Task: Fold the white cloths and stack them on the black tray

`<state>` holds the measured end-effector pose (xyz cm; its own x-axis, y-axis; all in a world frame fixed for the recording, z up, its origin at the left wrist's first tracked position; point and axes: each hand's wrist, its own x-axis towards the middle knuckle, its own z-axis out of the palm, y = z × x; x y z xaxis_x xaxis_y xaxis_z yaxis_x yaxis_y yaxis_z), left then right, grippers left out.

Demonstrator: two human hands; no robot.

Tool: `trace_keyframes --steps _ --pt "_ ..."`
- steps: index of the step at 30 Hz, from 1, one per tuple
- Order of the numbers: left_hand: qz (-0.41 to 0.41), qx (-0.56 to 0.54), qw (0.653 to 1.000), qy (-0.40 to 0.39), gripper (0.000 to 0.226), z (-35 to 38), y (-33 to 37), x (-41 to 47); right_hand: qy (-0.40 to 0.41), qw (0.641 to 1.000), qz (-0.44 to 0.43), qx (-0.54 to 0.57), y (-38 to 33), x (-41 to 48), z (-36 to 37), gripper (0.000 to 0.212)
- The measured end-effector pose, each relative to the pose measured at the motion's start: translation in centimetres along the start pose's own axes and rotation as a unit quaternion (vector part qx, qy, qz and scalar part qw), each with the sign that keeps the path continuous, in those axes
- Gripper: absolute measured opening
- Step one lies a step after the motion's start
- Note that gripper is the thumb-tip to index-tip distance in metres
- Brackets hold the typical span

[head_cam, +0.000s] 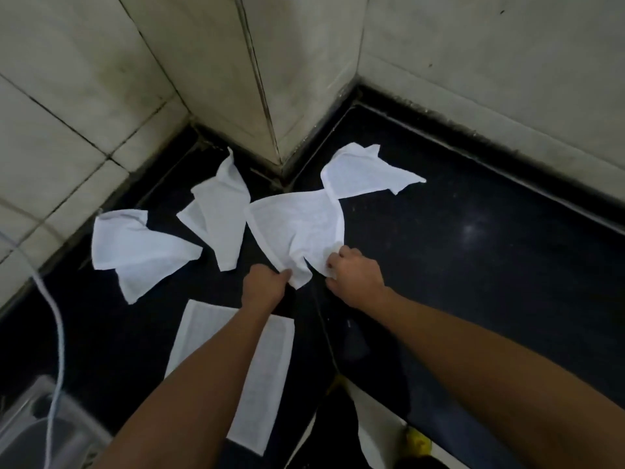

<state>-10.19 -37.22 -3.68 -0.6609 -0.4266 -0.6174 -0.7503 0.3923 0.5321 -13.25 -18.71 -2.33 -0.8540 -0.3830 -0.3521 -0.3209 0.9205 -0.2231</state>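
- Gripping the near edge of the middle white cloth (pixel 297 228), our left hand (pixel 265 286) is closing thumb and fingers on the hem where it bunches into a point.
- We are pinching the same cloth with our right hand (pixel 355 275), fingers curled onto its near right corner, so both hands are closed on this 1 cloth.
- This cloth is lying spread on the black counter (pixel 473 265), its far corner touching or overlapping the crumpled cloth (pixel 365 170) behind it; we cannot tell which.
- We are seeing 2 more loose cloths to the left: the upright crumpled one (pixel 216 211) just beside the cloth we are holding, near the foot of the tiled pillar (pixel 270 79), and the leftmost cloth (pixel 138 252) lying rumpled near the tiled wall (pixel 67 113).
- Under our left forearm, the folded cloth (pixel 267 384) is lying flat as a long rectangle on the dark surface near us; whether that surface is the black tray, we cannot tell.
- A white cable (pixel 59 333) is running down the left side toward a grey plastic object (pixel 40 428) at the bottom left corner.
- Something yellow (pixel 417 441) is showing at the bottom edge, too blurred for us to identify.
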Motion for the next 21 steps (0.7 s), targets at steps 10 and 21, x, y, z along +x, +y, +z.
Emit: trace_keyframes --steps 10,21 --pt "0.07 0.034 0.996 -0.037 0.033 1.2 2.6 -1.0 0.042 0.998 0.038 -0.009 5.2 -2.0 -0.5 0.018" --pt "0.122 0.032 0.979 -0.162 0.016 10.7 4.2 -9.6 0.022 0.989 0.145 -0.01 16.7 -14.3 -1.1 0.017"
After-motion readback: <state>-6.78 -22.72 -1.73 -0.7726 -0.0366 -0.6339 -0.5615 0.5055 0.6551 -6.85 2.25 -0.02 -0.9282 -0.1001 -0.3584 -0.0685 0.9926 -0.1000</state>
